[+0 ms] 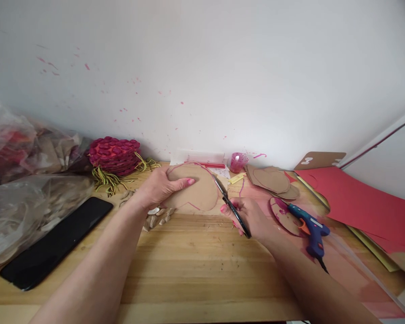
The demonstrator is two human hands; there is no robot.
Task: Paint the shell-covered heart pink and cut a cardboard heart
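Cardboard piece [204,186], pink-outlined. Sits over wooden tabletop [189,261], before the wall [202,81], pinched in left hand [158,186]. Scissors [225,197]: gripped in right hand [253,218], blades at right edge. Appears only partly cut: outline visible, surplus seemingly outside; left edge hidden by hand, progress there undeterminable.

Cardboard [197,186] was tan w/ pink outline; scissors [226,198] were blk & silver; glue gun [314,231] was blue w/ orange trigger [304,227]; wall [202,76] was white w/ pink specks.
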